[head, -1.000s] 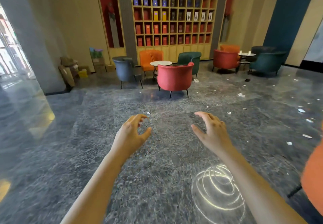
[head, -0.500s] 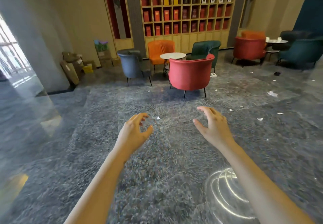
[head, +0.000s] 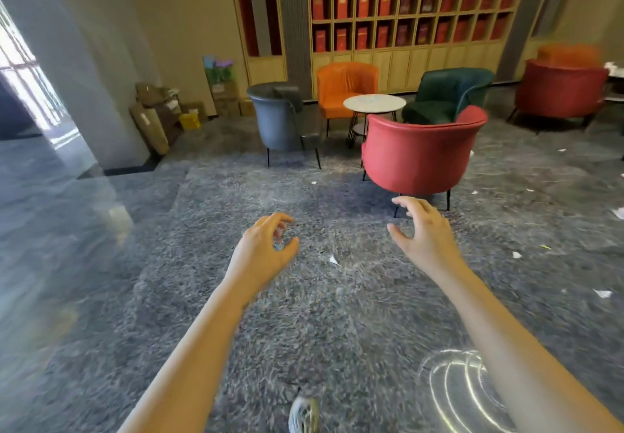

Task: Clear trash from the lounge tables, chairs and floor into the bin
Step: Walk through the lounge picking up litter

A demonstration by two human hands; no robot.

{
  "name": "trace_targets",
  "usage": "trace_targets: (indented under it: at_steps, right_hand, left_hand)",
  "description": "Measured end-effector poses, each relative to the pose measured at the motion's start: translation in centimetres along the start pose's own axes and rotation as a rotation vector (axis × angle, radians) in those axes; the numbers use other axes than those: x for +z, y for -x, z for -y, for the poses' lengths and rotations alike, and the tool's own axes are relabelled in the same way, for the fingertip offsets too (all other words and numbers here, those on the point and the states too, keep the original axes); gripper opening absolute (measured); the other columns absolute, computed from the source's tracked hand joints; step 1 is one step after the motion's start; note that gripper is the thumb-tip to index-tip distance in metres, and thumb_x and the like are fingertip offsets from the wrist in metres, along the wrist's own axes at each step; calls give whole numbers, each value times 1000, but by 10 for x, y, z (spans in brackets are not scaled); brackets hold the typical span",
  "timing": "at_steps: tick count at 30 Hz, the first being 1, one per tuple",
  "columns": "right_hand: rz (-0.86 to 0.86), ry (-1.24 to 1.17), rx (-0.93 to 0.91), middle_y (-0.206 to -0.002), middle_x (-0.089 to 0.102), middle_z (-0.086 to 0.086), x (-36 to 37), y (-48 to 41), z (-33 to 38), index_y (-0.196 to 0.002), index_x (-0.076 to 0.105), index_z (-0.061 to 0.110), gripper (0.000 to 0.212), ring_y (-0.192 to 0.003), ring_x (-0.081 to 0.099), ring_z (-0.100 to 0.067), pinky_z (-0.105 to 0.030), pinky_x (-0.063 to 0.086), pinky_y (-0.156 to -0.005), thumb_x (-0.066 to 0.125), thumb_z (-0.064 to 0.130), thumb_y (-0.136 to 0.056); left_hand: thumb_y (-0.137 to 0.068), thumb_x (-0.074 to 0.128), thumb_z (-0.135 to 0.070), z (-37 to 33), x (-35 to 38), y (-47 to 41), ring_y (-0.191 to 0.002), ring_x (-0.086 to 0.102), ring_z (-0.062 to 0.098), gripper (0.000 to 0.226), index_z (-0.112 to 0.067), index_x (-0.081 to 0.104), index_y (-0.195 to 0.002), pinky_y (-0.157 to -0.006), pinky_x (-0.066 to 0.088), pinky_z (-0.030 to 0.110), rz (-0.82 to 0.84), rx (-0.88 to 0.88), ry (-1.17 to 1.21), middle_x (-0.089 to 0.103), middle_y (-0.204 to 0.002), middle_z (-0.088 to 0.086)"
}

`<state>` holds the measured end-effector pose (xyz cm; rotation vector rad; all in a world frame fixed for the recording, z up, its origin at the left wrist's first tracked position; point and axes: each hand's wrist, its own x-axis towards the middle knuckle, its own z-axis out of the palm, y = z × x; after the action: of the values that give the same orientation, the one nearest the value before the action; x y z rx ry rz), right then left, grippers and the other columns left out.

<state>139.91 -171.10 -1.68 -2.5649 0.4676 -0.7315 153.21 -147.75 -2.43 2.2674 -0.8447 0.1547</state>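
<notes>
I take this as the gathering step, with nothing picked up yet. My left hand (head: 261,253) and right hand (head: 422,233) both hover above the floor (head: 320,331), fingers loosely curled and empty. The nearest paper scrap (head: 333,260) lies on the floor between them, touching neither. Next I'd need to stoop low and pinch it off the stone. More scraps (head: 602,293) lie well off to my right, and a red chair (head: 422,159) stands ahead. I can't see a bin.
</notes>
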Motion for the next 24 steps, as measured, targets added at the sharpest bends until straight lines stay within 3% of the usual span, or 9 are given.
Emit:
trace_targets:
  at_steps: [6, 13, 24]
  right_hand:
    - [39, -8, 57, -130, 50, -5, 93, -166, -41, -129, 48, 13, 44, -114, 50, -25, -48, 38, -95, 60, 21, -88]
    - [37, -6, 97, -129, 51, -4, 155, -342, -89, -128, 49, 14, 42, -115, 50, -24, -49, 40, -93, 61, 20, -88]
    - [159, -106, 56, -124, 54, -7, 309, -571, -237, -127, 50, 12, 41, -110, 52, -27, -51, 41, -91, 61, 16, -88]
  left_hand:
    - [-84, 63, -29, 83, 44, -183, -89, 52, 9, 35, -20, 55, -117, -79, 41, 23, 75, -11, 9, 56, -106, -4]
    - [-85, 63, -28, 127, 83, -393, -91, 52, 10, 35, -19, 55, -118, -82, 43, 26, 125, 37, 8, 54, -104, -5]
    - [-85, 64, -25, 212, 245, -623, -92, 54, 6, 34, -23, 56, -118, -83, 42, 21, 140, -18, 60, 57, -105, -9]
